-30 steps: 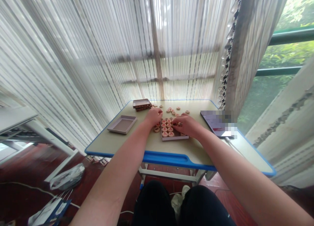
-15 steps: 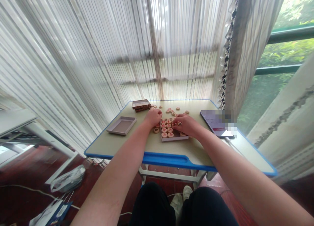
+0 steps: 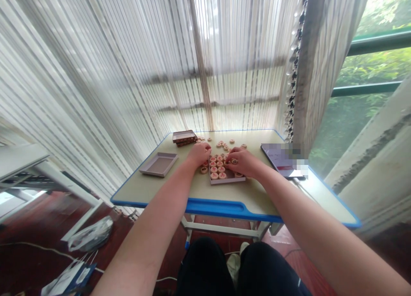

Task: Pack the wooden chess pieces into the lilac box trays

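A shallow cardboard box (image 3: 227, 181) stands mid-table with rows of round wooden Chinese chess pieces (image 3: 214, 169), many bearing red characters. My right hand (image 3: 242, 159) reaches over the box's right side, its fingers bent and closed around a Chinese chess piece (image 3: 235, 161); its fingertips are partly hidden. At the box's left rear corner is my left hand (image 3: 201, 153), fingers curled in, and what they grip, if anything, is hidden. A loose piece with a dark character (image 3: 204, 170) lies just left of the box. More pieces (image 3: 221, 144) are scattered behind it.
An open box lid (image 3: 159, 164) lies at the table's left. Stacked brown boxes (image 3: 184, 136) sit at the back left. A tablet (image 3: 279, 159) with a cable lies at the right. The table (image 3: 135, 189) has a blue rim. Sheer curtains (image 3: 154, 52) hang behind.
The view has shifted slightly. Both hands stay nearly in place at the box, with only slight finger movement in the right hand. The pieces look unchanged.
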Demonstrator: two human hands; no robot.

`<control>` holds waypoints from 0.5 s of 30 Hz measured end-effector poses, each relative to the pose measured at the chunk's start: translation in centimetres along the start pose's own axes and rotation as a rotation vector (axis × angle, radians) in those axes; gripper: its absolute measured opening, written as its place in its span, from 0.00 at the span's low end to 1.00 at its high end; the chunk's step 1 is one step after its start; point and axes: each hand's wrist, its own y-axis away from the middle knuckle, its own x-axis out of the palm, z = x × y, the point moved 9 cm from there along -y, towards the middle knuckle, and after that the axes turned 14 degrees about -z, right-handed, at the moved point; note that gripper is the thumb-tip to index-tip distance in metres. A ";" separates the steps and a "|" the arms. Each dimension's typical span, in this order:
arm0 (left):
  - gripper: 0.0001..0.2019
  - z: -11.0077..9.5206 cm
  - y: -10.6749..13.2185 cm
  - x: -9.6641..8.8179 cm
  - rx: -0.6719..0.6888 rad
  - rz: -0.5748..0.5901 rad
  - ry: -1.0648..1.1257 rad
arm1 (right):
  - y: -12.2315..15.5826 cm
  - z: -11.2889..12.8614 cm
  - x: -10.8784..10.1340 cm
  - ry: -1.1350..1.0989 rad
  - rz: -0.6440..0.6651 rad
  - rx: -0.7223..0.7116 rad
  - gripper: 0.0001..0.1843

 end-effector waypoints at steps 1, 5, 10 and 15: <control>0.12 0.0 0.0 0.0 -0.003 0.000 -0.002 | 0.0 0.1 0.0 0.001 0.001 -0.003 0.09; 0.13 0.3 0.0 0.1 -0.026 0.006 0.004 | 0.1 0.1 -0.2 -0.006 -0.011 0.016 0.10; 0.12 0.3 0.0 0.0 -0.028 0.002 0.002 | 0.0 -0.3 -0.6 0.008 -0.024 0.056 0.10; 0.12 0.1 0.0 -0.3 -0.033 -0.013 0.003 | -0.2 -3.2 -2.3 0.185 -0.115 0.211 0.14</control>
